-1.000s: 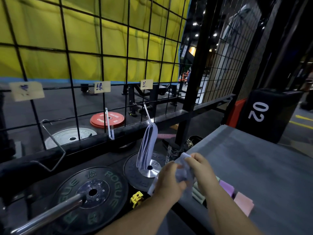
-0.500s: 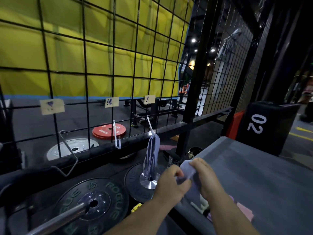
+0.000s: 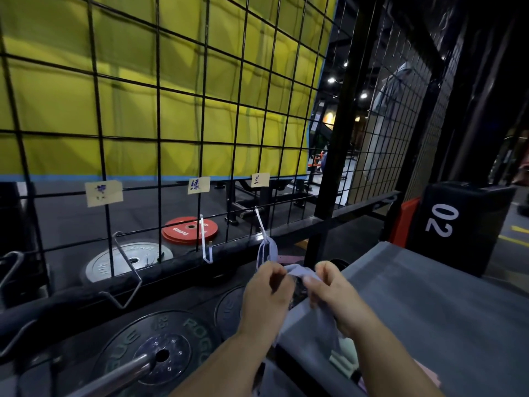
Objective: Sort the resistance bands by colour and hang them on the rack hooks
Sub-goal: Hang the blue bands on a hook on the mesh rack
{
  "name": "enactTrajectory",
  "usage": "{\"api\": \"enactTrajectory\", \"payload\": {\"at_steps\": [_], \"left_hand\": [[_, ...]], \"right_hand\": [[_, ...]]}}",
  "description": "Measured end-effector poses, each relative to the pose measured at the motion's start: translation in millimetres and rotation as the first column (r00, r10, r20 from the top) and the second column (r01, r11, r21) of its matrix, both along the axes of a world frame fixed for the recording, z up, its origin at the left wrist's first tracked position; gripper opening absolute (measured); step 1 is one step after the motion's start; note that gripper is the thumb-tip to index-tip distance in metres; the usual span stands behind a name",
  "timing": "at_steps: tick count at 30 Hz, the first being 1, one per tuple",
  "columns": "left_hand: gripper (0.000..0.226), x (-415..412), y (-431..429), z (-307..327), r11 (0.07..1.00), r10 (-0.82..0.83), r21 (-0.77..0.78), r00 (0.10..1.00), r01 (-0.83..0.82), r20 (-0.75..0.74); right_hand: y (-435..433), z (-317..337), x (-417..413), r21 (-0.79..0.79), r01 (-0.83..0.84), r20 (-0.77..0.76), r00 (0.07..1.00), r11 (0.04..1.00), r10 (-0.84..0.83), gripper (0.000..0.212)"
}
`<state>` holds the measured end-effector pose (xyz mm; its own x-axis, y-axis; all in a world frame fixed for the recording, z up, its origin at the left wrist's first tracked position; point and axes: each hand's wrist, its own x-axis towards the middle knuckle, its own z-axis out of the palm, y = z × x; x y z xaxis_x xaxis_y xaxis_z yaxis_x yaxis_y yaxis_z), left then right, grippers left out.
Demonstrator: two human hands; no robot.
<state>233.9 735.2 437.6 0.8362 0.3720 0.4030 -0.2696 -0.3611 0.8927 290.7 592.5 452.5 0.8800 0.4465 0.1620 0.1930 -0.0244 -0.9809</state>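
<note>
White 02 on the black box (image 3: 469, 213), ROGUE and 25 on the black weight plate (image 3: 128, 339), green 绿 on the middle paper tag (image 3: 198, 185), left paper tag (image 3: 104, 193) purple, too blurred to read.

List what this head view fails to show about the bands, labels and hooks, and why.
Head view:
- Left label: writing blurred.
- Hung bands: lower part behind the left hand.
- Bench bands: mostly under the right forearm.
- Far-left hook: cut by the frame edge.

A gym: weight plates (image 3: 189, 230), a barbell sleeve (image 3: 114, 375), wire-grid rack (image 3: 160, 133).
</note>
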Motion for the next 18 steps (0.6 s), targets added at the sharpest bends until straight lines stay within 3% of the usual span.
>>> {"api": "enactTrajectory", "payload": {"at_steps": [3, 7, 14, 18], "left_hand": [[0.014, -4, 11, 10, 0.996, 0.034, -0.078, 0.998, -0.030, 0.058], [0.015, -5, 25, 18, 0.988, 0.074, -0.137, 0.996, -0.065, 0.057], [0.014, -1, 36, 24, 0.985, 0.142, -0.117, 0.984, -0.129, 0.111], [0.012, 9, 35, 24, 0.965, 0.230, -0.164, 0.964, -0.207, 0.137]], "right_hand": [[4, 9, 0, 0.039, -0.096, -0.008, 0.995, 0.995, 0.097, 0.025], [15, 26, 0, 0.116, -0.178, 0.012, 0.984, 0.977, 0.178, 0.025], [36, 53, 8, 0.116, -0.073, 0.055, 0.996, 0.991, 0.067, 0.013], [51, 59, 16, 0.011, 0.027, 0.211, 0.977, 1.000, -0.029, 0.018]]}}
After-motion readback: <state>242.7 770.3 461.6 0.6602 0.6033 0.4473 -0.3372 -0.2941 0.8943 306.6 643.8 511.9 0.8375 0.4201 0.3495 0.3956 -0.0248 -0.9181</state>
